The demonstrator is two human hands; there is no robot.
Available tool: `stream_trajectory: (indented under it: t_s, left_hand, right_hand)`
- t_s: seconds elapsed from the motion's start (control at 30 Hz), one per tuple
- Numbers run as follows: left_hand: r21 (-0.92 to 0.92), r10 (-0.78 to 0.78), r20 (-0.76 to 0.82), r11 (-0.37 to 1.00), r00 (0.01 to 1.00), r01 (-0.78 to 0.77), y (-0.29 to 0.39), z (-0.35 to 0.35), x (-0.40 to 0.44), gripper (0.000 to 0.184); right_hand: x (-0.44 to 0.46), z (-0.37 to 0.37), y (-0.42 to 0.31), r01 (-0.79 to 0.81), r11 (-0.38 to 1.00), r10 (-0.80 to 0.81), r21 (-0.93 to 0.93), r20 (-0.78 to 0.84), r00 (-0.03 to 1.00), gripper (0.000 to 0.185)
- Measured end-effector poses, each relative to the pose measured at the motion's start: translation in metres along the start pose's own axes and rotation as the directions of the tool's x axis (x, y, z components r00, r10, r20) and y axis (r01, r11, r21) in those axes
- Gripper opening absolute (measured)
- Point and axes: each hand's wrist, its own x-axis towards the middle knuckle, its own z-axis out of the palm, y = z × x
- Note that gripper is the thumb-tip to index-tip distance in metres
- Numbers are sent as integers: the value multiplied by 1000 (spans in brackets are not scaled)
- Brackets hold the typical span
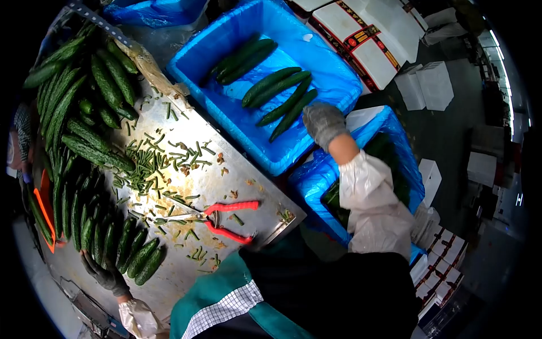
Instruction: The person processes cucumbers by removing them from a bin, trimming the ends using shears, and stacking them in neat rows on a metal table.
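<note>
A gloved right hand (323, 125) curls at the rim of a blue-lined crate (333, 62), its grip too hidden to tell, beside cucumbers (270, 86) lying inside. Left of the crate, the left hand (104, 276) extends its fingers by a row of cucumbers (148, 264). Right of the crate, a plastic sleeve (375, 209) partly hides a second lined bin (313, 192), its dark-green contents indistinct.

Cucumbers (96, 151): long, dark green, bumpy-skinned, whole | metal table (197, 124): large overlapping pile along its left edge, pointing various ways; more side by side toward the lower-left corner, slanting | blue-lined crate (226, 127): four lying roughly parallel, aslant, right of centre; overlapping bunch near the upper-left edge.
</note>
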Motion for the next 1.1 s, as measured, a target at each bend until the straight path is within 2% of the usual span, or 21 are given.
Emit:
stream_trajectory:
  t_s: [0.03,0.07,0.13,0.17,0.2,0.27,0.3,0.37,0.4,0.47,0.63,0.77,0.97,1.07,1.1]
  left_hand:
    - [17,9,-6,1000,1000,-8,9,-1,-4,53]
    - [23,14,3,1000,1000,-14,18,-3,-7,53]
    - [10,32,22,999,999,-32,34,-8,-13,53]
    - [-2,23,62,1000,998,-23,43,-11,-14,53]
    - [4,23,65,1000,998,-23,46,-11,-17,53]
    - [22,-11,140,1000,990,8,50,-10,-22,52]
    - [13,-12,152,1000,988,10,55,-11,-21,52]
    - [20,-27,169,1000,985,25,59,-13,-20,53]
    - [23,-44,189,999,981,40,59,-14,-19,53]
    - [27,-61,204,998,977,56,55,-14,-22,54]
    - [-38,-110,237,992,965,122,57,-11,-21,55]
    - [-26,-127,242,990,962,137,60,-9,-21,56]
    - [-33,-104,247,993,964,116,61,-7,-23,57]
    - [-35,-93,249,994,964,105,60,-7,-24,54]
    - [-41,-95,253,993,963,109,61,-7,-24,54]
  right_hand:
    - [15,2,3,5,994,15,-106,183,983,15]
    - [31,12,5,7,995,13,-98,192,981,15]
    - [59,37,2,258,949,-174,-180,385,906,17]
    - [63,23,-16,325,920,-193,-220,469,862,17]
    - [74,37,-24,329,919,-198,-215,470,860,17]
    - [96,87,-29,507,841,-346,-188,533,772,20]
    - [101,109,-27,509,840,-350,-186,531,772,20]
    - [108,136,-26,640,764,-453,-88,632,629,24]
    - [109,140,-25,643,761,-458,-85,631,626,24]
    - [103,145,-23,617,774,-326,-143,745,582,28]
    - [91,129,-36,616,778,-331,-125,751,571,28]
    - [103,108,-47,557,818,-315,-142,700,641,28]
    - [133,159,-28,436,876,-216,-205,641,736,27]
    - [130,139,-37,425,883,-204,-199,653,730,25]
    - [125,117,-47,389,894,-173,-222,630,757,24]
